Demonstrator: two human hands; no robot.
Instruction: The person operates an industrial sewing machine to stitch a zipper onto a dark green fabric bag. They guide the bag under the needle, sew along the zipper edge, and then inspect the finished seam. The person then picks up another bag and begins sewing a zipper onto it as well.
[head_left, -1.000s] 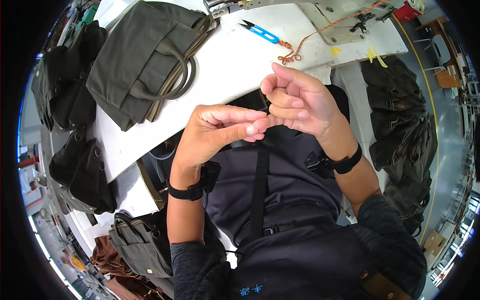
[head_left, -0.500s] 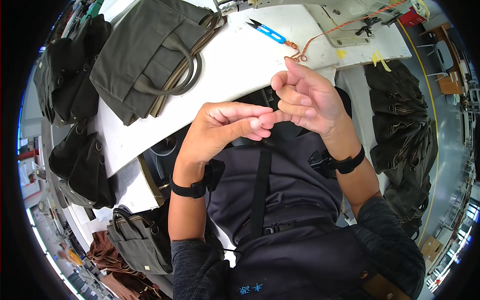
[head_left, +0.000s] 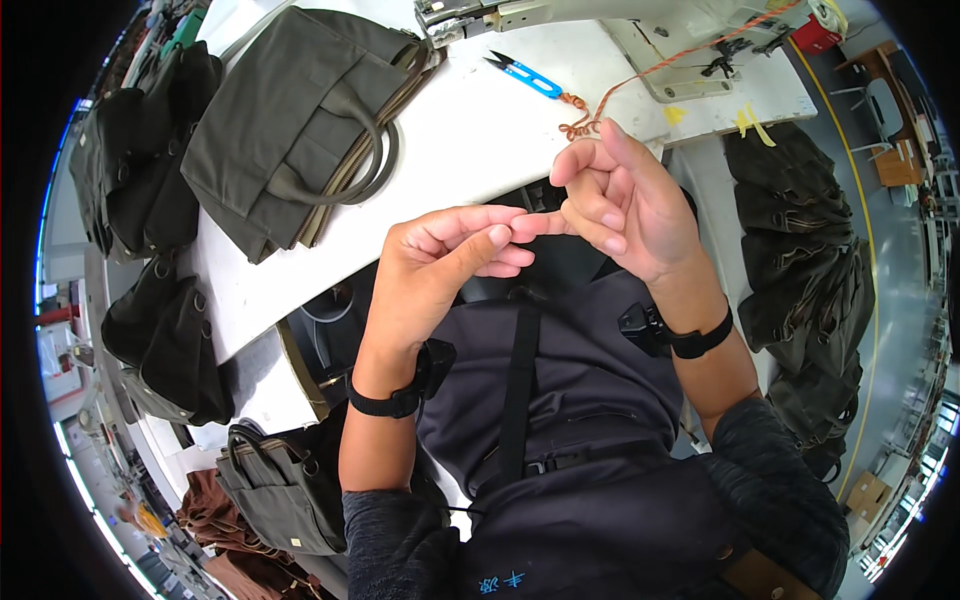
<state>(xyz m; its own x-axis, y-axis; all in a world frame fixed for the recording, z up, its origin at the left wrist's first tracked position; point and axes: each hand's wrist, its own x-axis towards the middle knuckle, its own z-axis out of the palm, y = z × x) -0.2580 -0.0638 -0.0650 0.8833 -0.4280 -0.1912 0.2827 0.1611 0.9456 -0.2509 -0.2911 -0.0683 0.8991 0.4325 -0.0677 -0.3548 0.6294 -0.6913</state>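
My left hand (head_left: 440,265) and my right hand (head_left: 625,200) meet in front of my chest, above a dark apron (head_left: 590,400). The left thumb and forefinger are pinched together, and their tips touch a fingertip of the right hand. The right fingers are curled, with the forefinger bent upward. I see nothing between the fingers; anything as fine as a thread would be too small to tell. Both wrists wear a black band. Beyond the hands, on the white table (head_left: 450,140), lie blue thread snips (head_left: 525,75) and a curl of orange thread (head_left: 590,110).
An olive green handbag (head_left: 300,130) lies on the table at the left, a sewing machine (head_left: 600,15) stands at the far edge. Dark bags are piled at the right (head_left: 800,240), at the left (head_left: 150,330) and at the lower left (head_left: 280,490).
Both hands have risen slightly toward the table edge. The right hand has loosened from a tight curl, its forefinger now lifted. The fingertips stay in contact.
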